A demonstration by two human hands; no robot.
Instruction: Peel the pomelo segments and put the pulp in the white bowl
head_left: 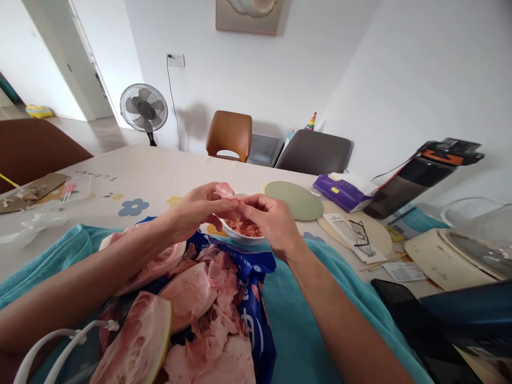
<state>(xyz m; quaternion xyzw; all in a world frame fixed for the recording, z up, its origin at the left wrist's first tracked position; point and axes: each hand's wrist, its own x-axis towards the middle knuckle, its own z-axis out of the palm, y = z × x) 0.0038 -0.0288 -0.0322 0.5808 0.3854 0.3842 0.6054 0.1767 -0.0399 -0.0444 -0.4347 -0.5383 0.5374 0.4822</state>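
Note:
Both my hands meet over a white bowl [248, 241] of broken red pomelo flesh [245, 228]. My left hand [194, 212] is closed on a small pale pink piece of pomelo membrane [225, 190], which sticks up between its thumb and fingers. My right hand [275, 218] is closed in a pinch against the left fingertips; whatever lies in that pinch is mostly hidden. Below the wrists, thick pomelo rinds [134, 341] and torn pink membranes [218, 325] lie heaped on a blue plastic bag [256, 320].
A teal towel [298, 314] lies under the bag. On the right are a green round mat [294, 201], a purple tissue pack [342, 192], glasses [360, 234], a dark bottle [420, 176], a cream pot [452, 258] and a black phone [420, 325]. Chairs [229, 133] stand behind the table.

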